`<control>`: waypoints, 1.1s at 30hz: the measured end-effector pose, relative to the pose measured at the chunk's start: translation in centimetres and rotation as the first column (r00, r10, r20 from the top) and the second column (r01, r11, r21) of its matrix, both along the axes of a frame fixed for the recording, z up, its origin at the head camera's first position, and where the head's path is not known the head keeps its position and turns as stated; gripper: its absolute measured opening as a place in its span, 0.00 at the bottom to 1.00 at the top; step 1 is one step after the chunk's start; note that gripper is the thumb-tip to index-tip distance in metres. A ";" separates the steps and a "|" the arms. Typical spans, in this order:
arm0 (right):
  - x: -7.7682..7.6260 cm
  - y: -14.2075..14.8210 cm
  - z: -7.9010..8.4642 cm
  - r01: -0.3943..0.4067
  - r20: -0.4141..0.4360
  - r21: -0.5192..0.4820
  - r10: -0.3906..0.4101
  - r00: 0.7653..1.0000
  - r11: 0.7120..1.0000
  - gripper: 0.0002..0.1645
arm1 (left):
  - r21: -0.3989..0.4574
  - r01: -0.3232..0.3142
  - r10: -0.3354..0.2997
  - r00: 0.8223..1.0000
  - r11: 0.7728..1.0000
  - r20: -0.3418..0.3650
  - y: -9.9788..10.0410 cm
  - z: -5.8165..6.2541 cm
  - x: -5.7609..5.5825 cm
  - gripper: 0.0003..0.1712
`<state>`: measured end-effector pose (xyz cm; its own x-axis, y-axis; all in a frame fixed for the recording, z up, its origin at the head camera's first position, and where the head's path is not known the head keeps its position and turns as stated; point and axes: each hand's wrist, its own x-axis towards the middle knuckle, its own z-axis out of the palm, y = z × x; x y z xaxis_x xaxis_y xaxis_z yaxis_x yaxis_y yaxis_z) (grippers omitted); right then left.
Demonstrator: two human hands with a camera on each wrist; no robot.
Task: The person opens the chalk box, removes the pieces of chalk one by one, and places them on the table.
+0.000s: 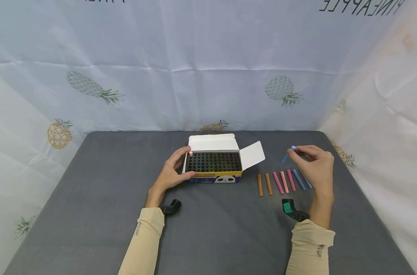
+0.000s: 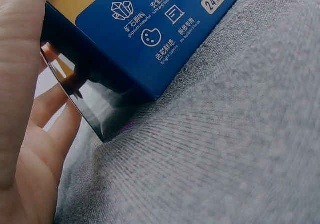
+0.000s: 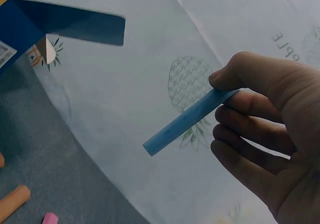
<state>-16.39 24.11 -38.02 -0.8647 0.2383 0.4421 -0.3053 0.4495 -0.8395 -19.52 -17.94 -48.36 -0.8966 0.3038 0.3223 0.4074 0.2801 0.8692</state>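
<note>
My left hand (image 1: 172, 170) grips the left end of a chalk box (image 1: 211, 177), its thumb along the blue and yellow front. The lid stands raised at the back, and the black insert (image 1: 215, 162) has rows of round holes. One pink chalk stick (image 1: 191, 153) pokes up at the box's back left corner. Off to the right, above the table, my right hand (image 1: 313, 164) pinches a blue chalk stick (image 3: 185, 121) by one end between thumb and index finger. In the right wrist view the stick slants down to the left, its far end free.
Right of the box, a row of chalk sticks lies on the grey tabletop (image 1: 225, 229): two brown-orange (image 1: 260, 185), three pink (image 1: 284, 181) and two blue (image 1: 299, 180). The box's side flap (image 1: 252, 155) juts out rightward. A pineapple-print curtain (image 1: 208, 99) hangs behind the table.
</note>
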 end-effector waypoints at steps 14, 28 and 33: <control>-0.3 2.9 -0.9 0.096 0.083 0.109 -0.105 0.991 0.989 0.13 | 0.002 0.004 -0.004 1.000 1.000 0.006 0.2 0.0 0.1 0.47; 0.5 6.7 -2.1 0.148 0.127 0.206 -0.176 0.976 0.967 0.13 | 0.003 -0.005 0.005 1.000 1.000 0.017 0.1 -0.1 0.2 0.47; 0.8 8.1 -2.4 0.196 0.176 0.294 -0.254 0.951 0.936 0.15 | -0.003 -0.008 0.008 1.000 1.000 0.007 0.0 0.0 0.1 0.47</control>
<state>-15.64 32.16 -40.40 -0.8817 0.3345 0.3328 -0.0012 0.7037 -0.7105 -19.45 -17.90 -48.32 -0.9012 0.2974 0.3153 0.3992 0.2863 0.8710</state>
